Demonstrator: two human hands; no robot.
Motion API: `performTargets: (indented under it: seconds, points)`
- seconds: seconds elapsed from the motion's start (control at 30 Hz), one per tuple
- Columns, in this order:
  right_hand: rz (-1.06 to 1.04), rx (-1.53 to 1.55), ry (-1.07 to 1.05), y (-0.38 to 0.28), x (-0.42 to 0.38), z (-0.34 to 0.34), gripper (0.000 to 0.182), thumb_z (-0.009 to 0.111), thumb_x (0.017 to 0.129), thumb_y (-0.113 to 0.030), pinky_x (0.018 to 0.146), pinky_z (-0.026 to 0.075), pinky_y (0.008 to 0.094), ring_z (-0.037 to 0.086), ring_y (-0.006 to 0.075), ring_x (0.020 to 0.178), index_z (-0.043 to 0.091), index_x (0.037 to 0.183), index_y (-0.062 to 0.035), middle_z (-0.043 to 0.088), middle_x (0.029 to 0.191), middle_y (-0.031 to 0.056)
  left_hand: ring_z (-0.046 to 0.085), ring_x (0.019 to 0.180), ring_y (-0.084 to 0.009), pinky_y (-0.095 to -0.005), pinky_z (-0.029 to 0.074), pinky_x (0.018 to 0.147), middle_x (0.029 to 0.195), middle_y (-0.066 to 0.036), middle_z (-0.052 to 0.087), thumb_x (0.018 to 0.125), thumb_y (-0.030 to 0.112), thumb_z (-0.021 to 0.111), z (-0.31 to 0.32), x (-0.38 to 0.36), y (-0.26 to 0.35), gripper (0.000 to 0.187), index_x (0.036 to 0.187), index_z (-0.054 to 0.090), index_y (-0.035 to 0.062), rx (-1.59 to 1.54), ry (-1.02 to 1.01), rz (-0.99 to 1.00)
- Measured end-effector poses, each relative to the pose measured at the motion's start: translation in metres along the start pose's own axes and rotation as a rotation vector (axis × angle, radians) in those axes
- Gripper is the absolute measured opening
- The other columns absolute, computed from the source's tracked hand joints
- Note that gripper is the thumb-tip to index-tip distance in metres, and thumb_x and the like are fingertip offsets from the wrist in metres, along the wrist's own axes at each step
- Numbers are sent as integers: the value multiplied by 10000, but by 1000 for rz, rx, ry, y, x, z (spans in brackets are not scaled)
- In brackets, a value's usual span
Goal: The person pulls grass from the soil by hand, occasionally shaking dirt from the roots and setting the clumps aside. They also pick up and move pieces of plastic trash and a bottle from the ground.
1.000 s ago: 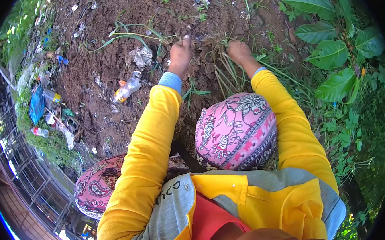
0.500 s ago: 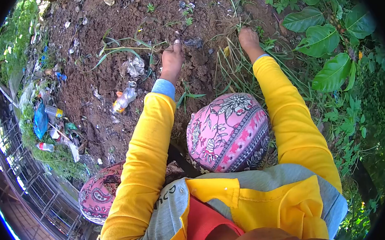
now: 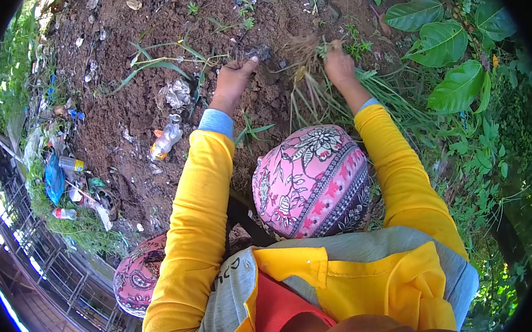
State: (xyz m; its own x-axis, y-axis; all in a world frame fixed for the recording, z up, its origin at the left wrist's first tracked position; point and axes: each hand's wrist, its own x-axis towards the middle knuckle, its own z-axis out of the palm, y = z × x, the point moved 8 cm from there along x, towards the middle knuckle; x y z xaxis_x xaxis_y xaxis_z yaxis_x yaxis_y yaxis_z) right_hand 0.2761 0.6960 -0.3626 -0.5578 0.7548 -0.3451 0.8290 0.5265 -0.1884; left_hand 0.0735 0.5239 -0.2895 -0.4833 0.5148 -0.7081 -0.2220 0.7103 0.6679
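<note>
My right hand (image 3: pixel 339 71) is closed around a clump of grass (image 3: pixel 316 91). Its pale brown, fibrous roots (image 3: pixel 303 50) show just left of the fingers, slightly blurred, and long green blades trail down and to the right. To the left, my left hand (image 3: pixel 233 84) is over the brown soil with its fingers curled and the thumb pointing right. Whatever lies inside those fingers is hidden. Beside it a dark scrap (image 3: pixel 260 52) lies on the soil, and a long-leaved grass stem (image 3: pixel 169 63) stretches out leftward.
Crumpled foil-like litter (image 3: pixel 177 93) and a clear plastic bottle (image 3: pixel 166 138) lie on the soil. More litter, including a blue plastic bag (image 3: pixel 54 177), is at the left near a slatted structure (image 3: pixel 65 291). Broad leaves (image 3: pixel 443 49) grow at the right.
The grass clump has shifted, and its roots now show beside my right hand, which has moved slightly down. My left hand has moved a little left and down, its thumb now pointing right.
</note>
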Motion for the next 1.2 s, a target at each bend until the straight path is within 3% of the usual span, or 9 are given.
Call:
performTargets:
  seconds: [0.07,0.27,0.4,0.5,0.67,0.77,0.9,1.1,1.2]
  points:
    - [74,-21,95,27,14,-8,252,369,838,-132,721,485,427,601,338,827,565,959,-30,543,1089,159,347,471,-58,-203,299,446,554,50,391,789,346,629,0,1,-2,300,743,523,70,18,7,4]
    - [213,-58,-207,64,34,4,278,395,809,-135,824,455,393,574,311,954,627,927,-38,594,1027,163,352,469,-56,-204,305,449,554,48,404,790,343,629,-2,3,-8,298,716,517,76,22,32,12]
    - [181,58,-320,36,23,12,272,454,796,-205,848,435,404,558,318,978,628,936,-49,581,1040,178,361,471,-57,-204,310,452,552,46,410,788,343,630,-7,1,-15,301,695,513,82,1,49,10]
    - [-37,157,-316,-6,2,-5,292,534,786,-279,839,428,423,545,324,981,603,946,-44,589,995,183,365,475,-56,-205,313,456,558,44,417,786,339,633,-10,-3,-14,298,698,514,80,11,48,-13]
    - [223,43,-25,68,61,0,270,436,823,-231,800,456,424,563,327,949,604,954,-65,485,1154,169,367,480,-62,-212,319,462,559,42,418,781,329,640,-13,-5,-9,291,694,516,80,6,73,-11]
    - [420,11,-159,118,70,18,293,418,812,-180,838,453,387,558,297,1003,612,995,-60,545,1129,159,368,485,-68,-216,317,466,553,43,413,779,327,642,-12,-8,-7,290,694,516,80,0,82,-4]
    - [484,61,-305,129,55,12,314,434,799,-198,859,441,382,531,298,1049,613,1020,-65,537,1152,130,371,492,-71,-223,312,471,549,41,413,774,325,645,-13,-7,-2,299,666,497,89,47,95,11]
    - [504,127,-339,140,48,25,311,481,787,-220,875,425,398,518,331,1047,601,1014,-44,537,1130,178,373,502,-68,-229,314,473,562,39,420,787,325,631,-4,-3,-9,311,635,482,99,-2,88,13]
    - [373,120,-346,112,30,16,359,536,774,-260,883,411,408,517,342,1038,569,1037,-18,536,1098,225,366,503,-69,-227,312,475,569,40,417,788,324,631,-2,2,-13,306,645,484,97,3,69,24]
